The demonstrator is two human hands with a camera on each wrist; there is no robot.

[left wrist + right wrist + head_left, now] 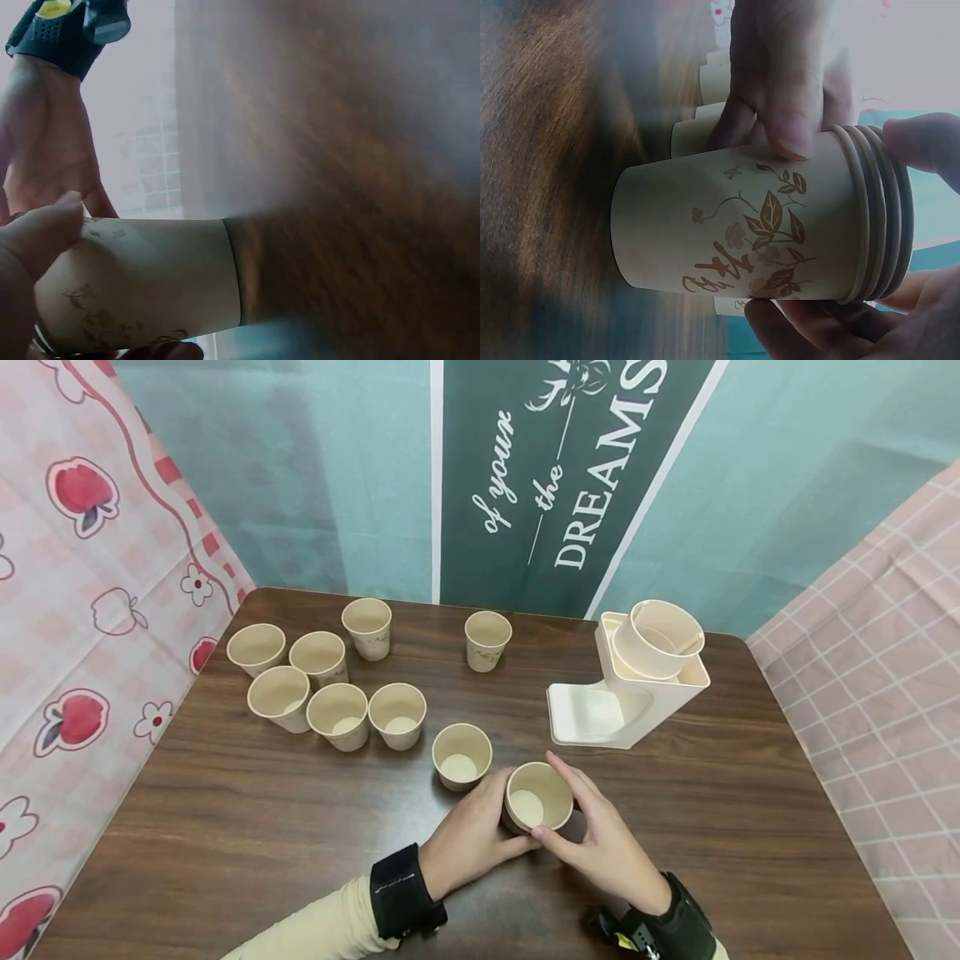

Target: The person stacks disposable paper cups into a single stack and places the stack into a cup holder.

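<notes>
A stack of beige paper cups [538, 797] stands between my two hands, mouths facing up; brown leaves and flowers decorate its side in the right wrist view, where several nested rims [870, 214] show. My left hand [472, 831] grips the stack's left side, thumb [45, 232] laid across the printed wall. From the other side my right hand [607, 843] holds it around the rims, with thumb and fingers on opposite sides. Close to the left fingers is a single paper cup [461, 756], upright on the table.
Several upright paper cups [337, 718] spread over the table's [247, 827] left and back left. Another cup [487, 639] stands at the back middle. At right sits a white stand [645, 714] with a tilted cream-coloured cup-like container [656, 639] on top. Cloths hang around the table.
</notes>
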